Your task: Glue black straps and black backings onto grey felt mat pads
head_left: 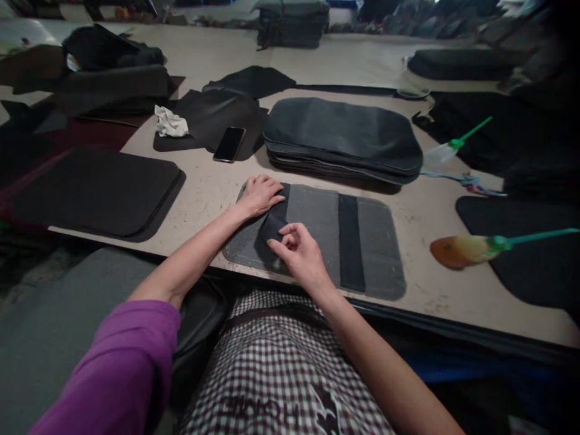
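A dark grey panel (312, 226) with rounded corners lies flat near the table's front edge. Across its right half runs a black fabric strip (350, 241), lying flat. Another black strip (273, 227) is on the left half, with its near end lifted and turned. My left hand (261, 194) rests palm down, fingers stretched, over that strip's far end. The near end is pinched between the thumb and fingers of my right hand (299, 251).
Behind the panel sits a stack of black panels (342, 133), with a phone (229, 144) and a crumpled white cloth (171, 122) to its left. More panels (97, 190) lie at left. On the right are a glue-stained bottle (466, 251) and a clear one (441, 152), both with green nozzles.
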Demonstrator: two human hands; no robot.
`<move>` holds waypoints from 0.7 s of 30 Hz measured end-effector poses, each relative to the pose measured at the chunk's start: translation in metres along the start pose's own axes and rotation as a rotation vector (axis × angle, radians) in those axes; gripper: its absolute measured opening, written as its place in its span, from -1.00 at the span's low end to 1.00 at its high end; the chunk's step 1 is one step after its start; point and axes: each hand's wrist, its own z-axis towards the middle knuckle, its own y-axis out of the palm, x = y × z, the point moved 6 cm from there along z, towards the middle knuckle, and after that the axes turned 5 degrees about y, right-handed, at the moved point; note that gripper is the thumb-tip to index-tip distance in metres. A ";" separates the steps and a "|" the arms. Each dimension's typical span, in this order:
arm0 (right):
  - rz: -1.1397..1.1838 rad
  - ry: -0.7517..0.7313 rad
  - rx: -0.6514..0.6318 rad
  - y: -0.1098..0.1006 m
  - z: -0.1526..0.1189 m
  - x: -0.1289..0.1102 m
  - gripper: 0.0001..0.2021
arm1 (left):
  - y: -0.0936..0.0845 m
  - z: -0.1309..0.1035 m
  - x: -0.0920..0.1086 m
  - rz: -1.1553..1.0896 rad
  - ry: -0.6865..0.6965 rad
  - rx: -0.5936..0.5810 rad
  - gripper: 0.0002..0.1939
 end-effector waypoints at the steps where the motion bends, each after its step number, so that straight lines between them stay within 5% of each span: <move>1: 0.154 0.082 -0.021 0.001 0.000 0.004 -0.61 | 0.000 0.000 0.000 -0.003 -0.004 -0.003 -0.58; 6: 0.502 0.413 -0.089 0.004 -0.007 0.013 -0.35 | -0.002 0.002 0.002 -0.006 -0.008 -0.021 -0.58; 14: 0.615 0.622 -0.246 0.001 -0.004 0.011 -0.56 | -0.005 0.002 0.004 0.005 -0.007 -0.038 -0.56; 21: 0.681 0.640 -0.302 0.007 -0.007 0.011 -0.76 | -0.005 0.002 0.004 0.019 -0.001 -0.026 -0.56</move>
